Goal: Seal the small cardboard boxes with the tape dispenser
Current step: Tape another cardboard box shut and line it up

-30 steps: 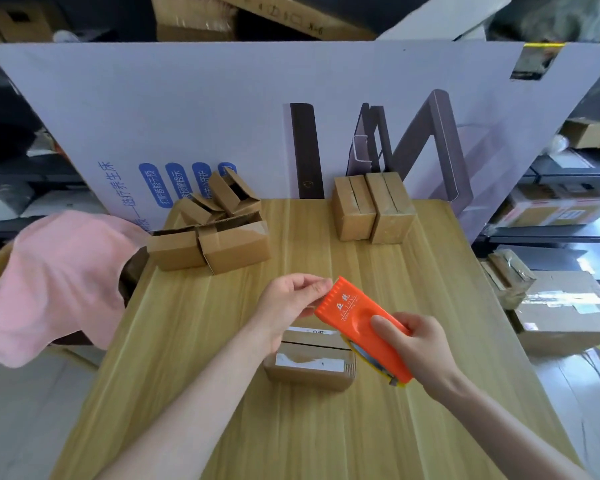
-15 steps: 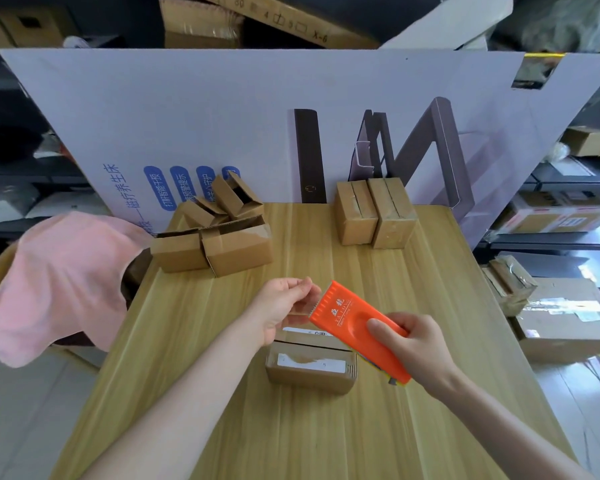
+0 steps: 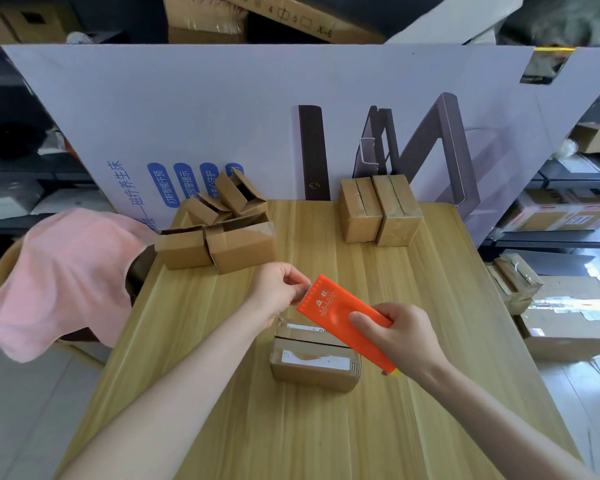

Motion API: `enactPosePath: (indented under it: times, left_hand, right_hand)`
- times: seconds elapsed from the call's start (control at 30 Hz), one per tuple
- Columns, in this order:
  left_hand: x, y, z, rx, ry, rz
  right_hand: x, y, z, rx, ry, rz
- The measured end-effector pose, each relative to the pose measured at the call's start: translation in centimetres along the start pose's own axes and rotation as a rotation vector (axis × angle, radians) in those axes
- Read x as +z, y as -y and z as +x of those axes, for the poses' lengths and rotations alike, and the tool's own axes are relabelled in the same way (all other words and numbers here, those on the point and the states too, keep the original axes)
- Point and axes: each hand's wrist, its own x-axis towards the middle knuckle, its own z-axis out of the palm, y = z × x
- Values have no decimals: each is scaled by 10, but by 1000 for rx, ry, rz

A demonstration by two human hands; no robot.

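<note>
Change from the earlier frames, slight: the tape dispenser (image 3: pixel 329 306) has edged a little toward the left grip (image 3: pixel 278 292), and both grips hold as before. Right grip (image 3: pixel 402 337): we log it closed round the orange dispenser's lower half, thumb across the top face, body slanting up and away toward the left grip. Left grip: narrow, thumb and forefinger pinched together at the dispenser's toothed end; whether tape lies between them we cannot tell. Small cardboard box (image 3: pixel 314 362): on the desk (image 3: pixel 222 393) directly below and between both grips, flaps folded down, a white label on top. Open boxes (image 3: pixel 222 244): clustered beyond the left grip. Two closed boxes (image 3: pixel 380 209): side by side beyond the right grip, well apart from it. Pink cloth (image 3: pixel 66 278): off the desk edge, outward of the left grip.
</note>
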Motion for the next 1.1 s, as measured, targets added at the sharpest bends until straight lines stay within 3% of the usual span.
enactPosePath:
  times: [0.17, 0.33, 0.47, 0.7, 1.1]
  left_hand:
    - [-18, 10, 13, 45, -128, 115]
    - [-47, 38, 29, -41, -219, 103]
    - [-44, 64, 28, -121, -225, 107]
    - [-33, 114, 21, -241, -294, 85]
    - [-29, 156, 32, -348, -322, 60]
  right_hand:
    - [-5, -5, 2, 27, -3, -93]
    - [-23, -22, 1, 97, 42, -112]
    - [-28, -32, 8, 133, 119, -184]
    - [-6, -39, 49, 160, 234, -527]
    - [33, -36, 84, 161, 292, -734]
